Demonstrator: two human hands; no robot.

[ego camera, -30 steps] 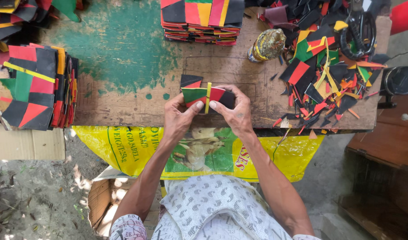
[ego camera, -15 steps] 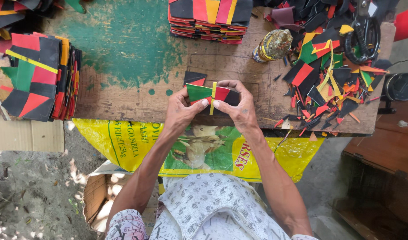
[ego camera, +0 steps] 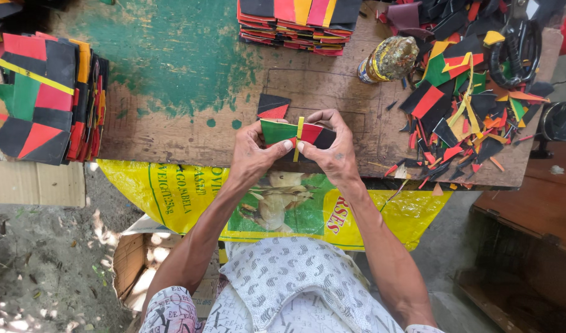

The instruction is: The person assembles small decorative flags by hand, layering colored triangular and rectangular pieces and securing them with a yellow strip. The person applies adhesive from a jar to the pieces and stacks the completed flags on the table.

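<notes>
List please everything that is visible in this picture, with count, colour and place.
wooden worktable: one, brown with green paint, centre
flat multicoloured patchwork piece: one, green, red, black with yellow strip, between both hands
stacks of patchwork pieces: two, left edge and top centre
glue-stained jar: one, right of the top stack
offcut scraps: many, mixed colours, right
yellow printed sack: one, under the table edge
left hand: fingers pinch the piece
right hand: fingers pinch the piece
</notes>
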